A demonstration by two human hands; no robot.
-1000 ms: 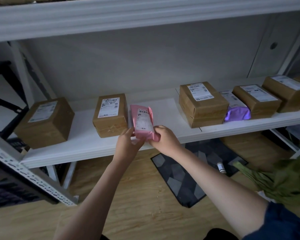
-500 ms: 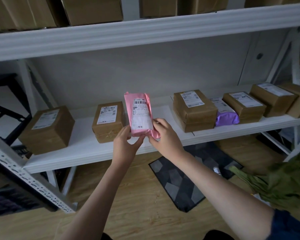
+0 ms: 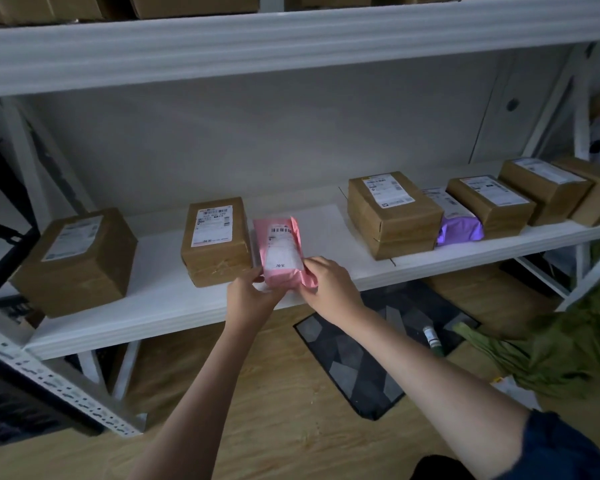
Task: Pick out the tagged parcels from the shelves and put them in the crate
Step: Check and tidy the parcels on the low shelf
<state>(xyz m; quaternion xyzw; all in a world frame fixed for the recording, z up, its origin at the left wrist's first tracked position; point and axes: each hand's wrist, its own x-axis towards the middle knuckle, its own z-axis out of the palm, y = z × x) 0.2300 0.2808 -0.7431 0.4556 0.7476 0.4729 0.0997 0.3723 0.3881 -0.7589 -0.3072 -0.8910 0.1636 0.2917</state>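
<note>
- Pink parcel [image 3: 280, 252], label up, lies on the white shelf [image 3: 174, 306] just beside a brown box [image 3: 216, 242].
- Left hand [image 3: 253, 299] reaches forward, fingers pinching its near left corner.
- Right hand [image 3: 329, 285], arm outstretched, grips its near right edge.

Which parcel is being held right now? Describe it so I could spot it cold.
Look at the white lower shelf of the rack, near its front edge. Between two brown cartons, the left hand and the right hand grip the near end of the pink parcel. It is the only pink soft mailer there, with a white barcode label facing up; the other soft bag is purple, further right.
</note>
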